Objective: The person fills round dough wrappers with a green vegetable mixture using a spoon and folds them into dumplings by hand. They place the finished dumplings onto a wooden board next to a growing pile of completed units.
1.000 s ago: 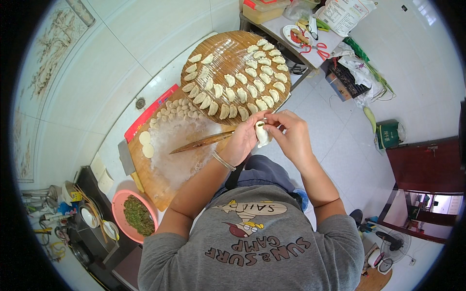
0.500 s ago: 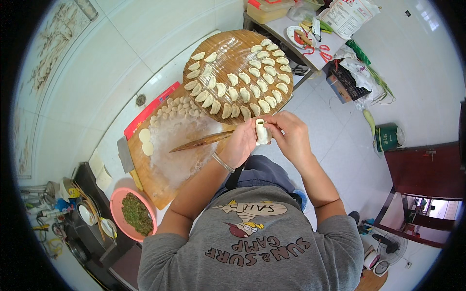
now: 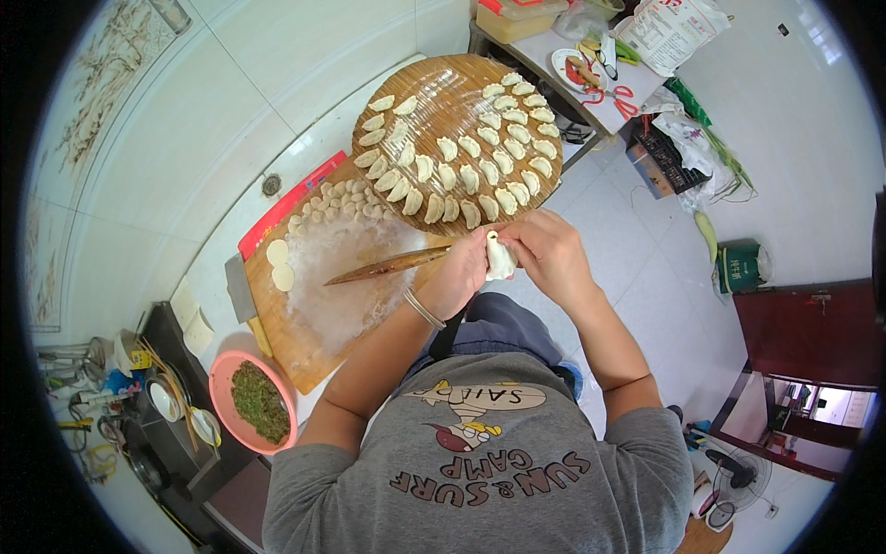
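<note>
Dumpling of pale white dough (image 3: 499,258), folded and plump, sits pinched between both hands just off the near edge of the round woven bamboo tray (image 3: 434,102). Left hand (image 3: 459,272) curls closed around the dumpling's left side, fingers pressing the dough, with a thin metal bangle (image 3: 423,308) on the wrist. Right hand (image 3: 546,256) closes on the other side, fingertips meeting the left ones over the seam.

Just beside the left hand lies a slim brown wooden rolling pin (image 3: 388,266), resting across a floured rectangular wooden board (image 3: 286,337). On that board are a few round flat dough wrappers (image 3: 279,263) near its far left corner and a cluster of small dough pieces (image 3: 334,201) along its far side. The bamboo tray beyond the hands carries curved rows of finished pale dumplings (image 3: 466,175). Near the person's left elbow stands a pink round bowl (image 3: 222,383) of chopped green filling (image 3: 257,402). Well apart, at the upper right, a small table (image 3: 554,46) holds red-handled scissors (image 3: 614,92) and a printed bag (image 3: 669,32).
</note>
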`<state>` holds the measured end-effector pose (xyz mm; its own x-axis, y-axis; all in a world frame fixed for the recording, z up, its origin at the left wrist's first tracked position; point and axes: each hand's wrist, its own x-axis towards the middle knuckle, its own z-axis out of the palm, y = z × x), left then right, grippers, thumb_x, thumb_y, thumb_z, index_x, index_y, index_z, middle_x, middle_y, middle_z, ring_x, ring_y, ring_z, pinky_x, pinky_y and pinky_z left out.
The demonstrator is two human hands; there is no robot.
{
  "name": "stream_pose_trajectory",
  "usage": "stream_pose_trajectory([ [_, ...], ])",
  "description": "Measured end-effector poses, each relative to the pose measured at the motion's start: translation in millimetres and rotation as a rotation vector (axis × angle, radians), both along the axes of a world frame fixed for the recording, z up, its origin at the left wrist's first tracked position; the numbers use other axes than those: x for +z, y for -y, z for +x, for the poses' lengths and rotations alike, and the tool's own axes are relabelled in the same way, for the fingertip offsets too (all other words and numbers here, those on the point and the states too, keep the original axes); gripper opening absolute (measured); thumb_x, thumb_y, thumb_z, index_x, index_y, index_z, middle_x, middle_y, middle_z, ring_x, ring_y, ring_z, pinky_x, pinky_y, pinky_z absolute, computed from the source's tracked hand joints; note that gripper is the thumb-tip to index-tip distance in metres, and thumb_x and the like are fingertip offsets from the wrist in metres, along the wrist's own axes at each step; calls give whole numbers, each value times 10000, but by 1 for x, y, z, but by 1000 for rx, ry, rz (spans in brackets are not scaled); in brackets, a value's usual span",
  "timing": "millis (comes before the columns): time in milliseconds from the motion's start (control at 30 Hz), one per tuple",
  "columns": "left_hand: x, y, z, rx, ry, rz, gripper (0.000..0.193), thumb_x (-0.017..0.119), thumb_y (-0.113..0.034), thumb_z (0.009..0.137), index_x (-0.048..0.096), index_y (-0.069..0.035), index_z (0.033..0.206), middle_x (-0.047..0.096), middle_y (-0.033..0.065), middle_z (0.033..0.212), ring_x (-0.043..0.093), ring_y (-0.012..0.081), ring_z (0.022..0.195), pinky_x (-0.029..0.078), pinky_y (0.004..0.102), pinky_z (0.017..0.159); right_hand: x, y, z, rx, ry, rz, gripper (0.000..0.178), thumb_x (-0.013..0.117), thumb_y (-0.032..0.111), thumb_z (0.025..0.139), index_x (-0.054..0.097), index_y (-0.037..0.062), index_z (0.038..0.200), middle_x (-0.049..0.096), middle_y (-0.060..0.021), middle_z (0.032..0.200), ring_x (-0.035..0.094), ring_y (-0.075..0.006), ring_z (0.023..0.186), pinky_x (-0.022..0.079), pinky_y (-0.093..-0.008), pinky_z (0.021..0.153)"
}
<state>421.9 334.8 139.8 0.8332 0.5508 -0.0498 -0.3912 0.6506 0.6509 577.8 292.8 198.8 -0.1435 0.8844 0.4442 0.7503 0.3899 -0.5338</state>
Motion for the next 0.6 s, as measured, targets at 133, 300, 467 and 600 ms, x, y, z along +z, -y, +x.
stream_pose_trajectory([
  [133, 7, -1, 2, 26, -19, -12, 523, 237, -403, 971, 402, -6, 1269, 518, 92, 1197, 502, 181, 1096, 392, 370, 934, 1, -2, -2, 8, -20, 81, 126, 677, 39, 732, 664, 26, 857, 587, -81, 741, 581, -253, 692, 480, -344, 595],
  [300, 5, -1, 2, -3, 4, -13, 523, 236, -398, 971, 417, 9, 1247, 522, 100, 1182, 515, 189, 1077, 404, 362, 922, -3, -6, 6, 90, 44, 88, 153, 675, 49, 727, 654, 27, 878, 570, -81, 750, 578, -256, 689, 480, -343, 591],
  [467, 12, -3, 4, -12, 44, -72, 513, 228, -379, 979, 423, 19, 1238, 525, 116, 1179, 517, 203, 1082, 409, 370, 921, -7, -10, 12, 84, 108, 82, 169, 670, 56, 729, 634, 38, 893, 541, -74, 746, 571, -253, 686, 481, -339, 596],
  [600, 15, -2, 4, 18, 41, -96, 499, 224, -356, 988, 422, 29, 1234, 518, 131, 1199, 519, 221, 1093, 411, 389, 933, 6, -15, 9, 151, 99, 149, 190, 668, 55, 693, 614, 40, 875, 532, -66, 757, 566, -242, 691, 480, -325, 605],
])
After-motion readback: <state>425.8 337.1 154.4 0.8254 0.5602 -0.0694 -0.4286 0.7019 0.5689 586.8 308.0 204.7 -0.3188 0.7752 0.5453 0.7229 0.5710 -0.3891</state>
